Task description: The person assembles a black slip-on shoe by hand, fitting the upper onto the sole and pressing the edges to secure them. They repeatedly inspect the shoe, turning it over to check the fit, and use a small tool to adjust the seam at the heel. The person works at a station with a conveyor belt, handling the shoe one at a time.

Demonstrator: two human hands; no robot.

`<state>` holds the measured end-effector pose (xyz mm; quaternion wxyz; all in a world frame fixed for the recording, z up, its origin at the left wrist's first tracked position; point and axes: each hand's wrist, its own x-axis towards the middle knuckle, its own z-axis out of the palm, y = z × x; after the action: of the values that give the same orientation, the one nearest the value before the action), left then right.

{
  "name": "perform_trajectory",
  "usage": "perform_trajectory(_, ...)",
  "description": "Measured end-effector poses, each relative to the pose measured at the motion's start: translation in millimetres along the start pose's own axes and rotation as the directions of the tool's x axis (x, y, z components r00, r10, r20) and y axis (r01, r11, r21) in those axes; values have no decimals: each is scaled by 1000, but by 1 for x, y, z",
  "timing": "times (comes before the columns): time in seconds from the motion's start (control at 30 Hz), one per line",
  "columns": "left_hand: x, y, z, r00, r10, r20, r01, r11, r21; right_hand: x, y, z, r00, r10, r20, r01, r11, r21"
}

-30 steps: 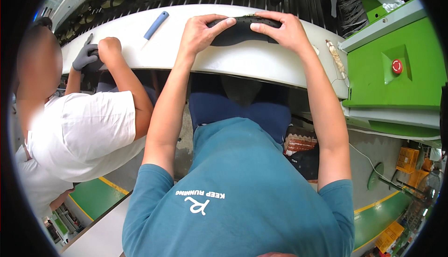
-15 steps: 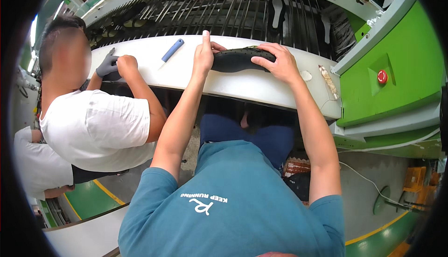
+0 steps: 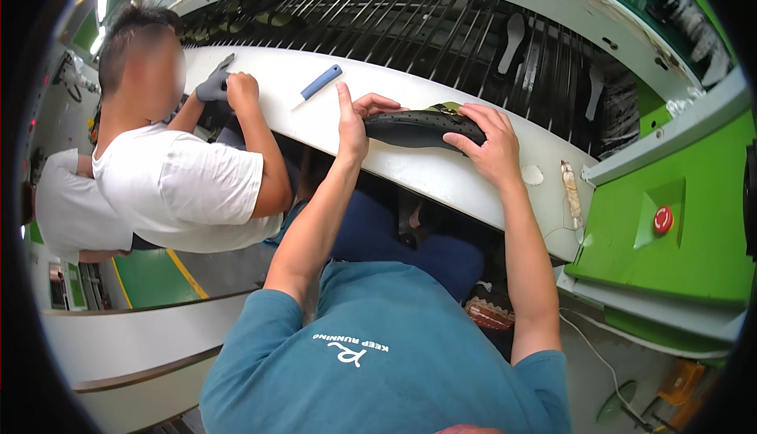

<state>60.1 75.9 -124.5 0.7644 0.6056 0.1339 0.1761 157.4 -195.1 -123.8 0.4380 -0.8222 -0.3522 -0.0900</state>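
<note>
Right hand [image 3: 495, 149] clamps the black sole [image 3: 416, 134] at its right end; left hand [image 3: 355, 128] cups its left end (thumb up, unclenched, I see!). Lowering that thumb should steady it.

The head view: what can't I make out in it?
All in the head view:
- Black curved piece: far side faces away; the right hand covers one end.
- Dark thing below the co-worker's gloved hand: partly hidden by arms.
- Green machine: right side cut off by the dark rim.
</note>
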Motion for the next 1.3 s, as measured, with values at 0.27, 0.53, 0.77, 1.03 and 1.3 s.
perform_trajectory(0.27, -12, -29, -1, 981, 134, -139, -153, 979, -136, 0, 1, -1, 1000, 21, 8, -22, 998, 51)
perform_trajectory(0.53, -9, -23, -2, 968, 184, -170, -191, 981, -25, 7, -1, -3, 994, 45, 103, -50, 998, 48)
perform_trajectory(0.77, -4, -29, -9, 975, 176, -139, -185, 981, -54, 15, 5, 0, 984, 129, 119, -132, 991, 23)
perform_trajectory(1.03, 6, -49, -11, 964, 219, -149, -239, 962, -130, 18, -5, 3, 971, 202, 130, -199, 979, -35)
perform_trajectory(1.3, 23, -58, 22, 901, 166, -401, -318, 880, -352, 11, -40, 35, 896, 437, 70, -442, 893, 85)
